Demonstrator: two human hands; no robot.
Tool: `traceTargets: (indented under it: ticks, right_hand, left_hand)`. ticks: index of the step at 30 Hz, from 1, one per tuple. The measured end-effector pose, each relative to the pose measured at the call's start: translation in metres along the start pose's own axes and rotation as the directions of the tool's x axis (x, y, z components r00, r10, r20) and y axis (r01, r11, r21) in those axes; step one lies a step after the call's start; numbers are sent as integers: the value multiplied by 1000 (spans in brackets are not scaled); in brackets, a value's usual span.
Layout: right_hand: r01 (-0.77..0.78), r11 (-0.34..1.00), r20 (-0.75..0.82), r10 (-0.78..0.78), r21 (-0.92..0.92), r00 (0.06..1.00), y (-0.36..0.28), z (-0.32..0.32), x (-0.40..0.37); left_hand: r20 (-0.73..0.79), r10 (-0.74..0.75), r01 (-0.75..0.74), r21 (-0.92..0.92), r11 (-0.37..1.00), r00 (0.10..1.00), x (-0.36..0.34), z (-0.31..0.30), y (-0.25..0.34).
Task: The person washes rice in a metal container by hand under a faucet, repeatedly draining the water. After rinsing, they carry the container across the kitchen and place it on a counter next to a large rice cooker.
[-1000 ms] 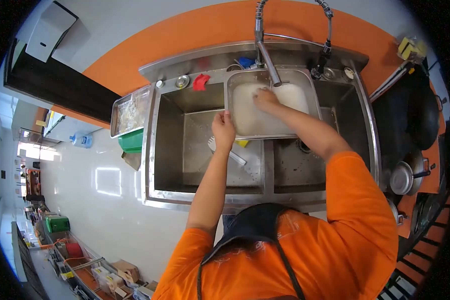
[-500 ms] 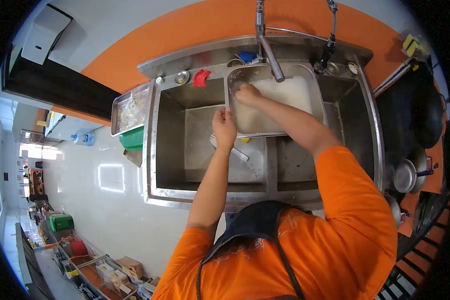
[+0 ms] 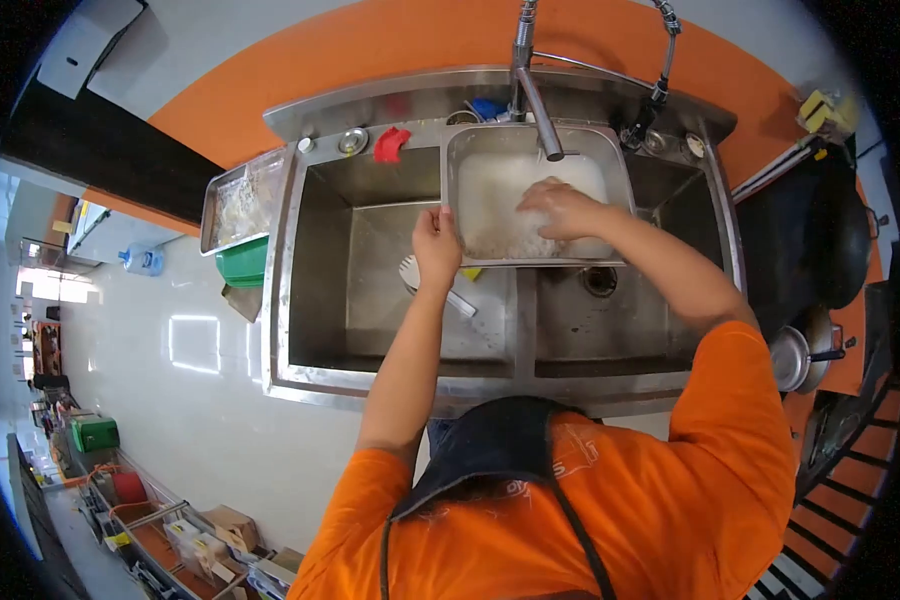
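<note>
A deep rectangular metal pan (image 3: 624, 185) rests across the top of the sink, holding cloudy white water (image 3: 495, 185) with pale grains, seemingly rice, along its near side. My left hand (image 3: 437, 245) grips the pan's left rim, thumb up. Over the cloudy water, my right hand (image 3: 562, 210) dips its fingers at the surface; they are apart, and nothing shows in them. The faucet spout (image 3: 545, 130) hangs just above the pan. Below my left hand, a white slotted spoon (image 3: 438, 287) lies in the left basin, close to a bit of yellow (image 3: 470, 273).
The steel double sink (image 3: 526, 330) has a drain (image 3: 599, 281) in its right basin. On the back ledge sit a red cloth-like item (image 3: 391, 146) and a round metal lid (image 3: 352, 141). A metal tray (image 3: 240, 205) stands left, above a green container (image 3: 243, 263). Pans (image 3: 795, 358) sit at right.
My right hand has moved from the pan's left side to its middle, its fingers spreading. The left hand stays at the rim. The view has shifted slightly.
</note>
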State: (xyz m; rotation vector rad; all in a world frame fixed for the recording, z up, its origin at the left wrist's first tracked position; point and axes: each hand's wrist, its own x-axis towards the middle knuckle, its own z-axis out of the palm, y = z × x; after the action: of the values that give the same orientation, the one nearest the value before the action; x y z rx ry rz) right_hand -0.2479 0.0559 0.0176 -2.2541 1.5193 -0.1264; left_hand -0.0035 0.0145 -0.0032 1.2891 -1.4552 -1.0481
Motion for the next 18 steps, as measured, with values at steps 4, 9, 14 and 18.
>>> traceTargets:
  ticks: [4, 9, 14, 18]
  right_hand:
    - [-321, 887, 314, 425, -332, 849, -30, -35, -33]
    - [-260, 961, 412, 275, -92, 869, 5, 15, -21]
    - [-396, 881, 190, 449, -259, 873, 31, 68, 14]
    - [-411, 889, -6, 419, -203, 908, 26, 67, 31]
  left_hand:
    - [4, -27, 27, 7, 1000, 1000, 1, -1, 1]
    - [-6, -40, 40, -28, 999, 999, 2, 4, -5]
    - [25, -29, 28, 27, 999, 999, 6, -1, 3]
    - [44, 0, 2, -64, 998, 999, 11, 0, -5]
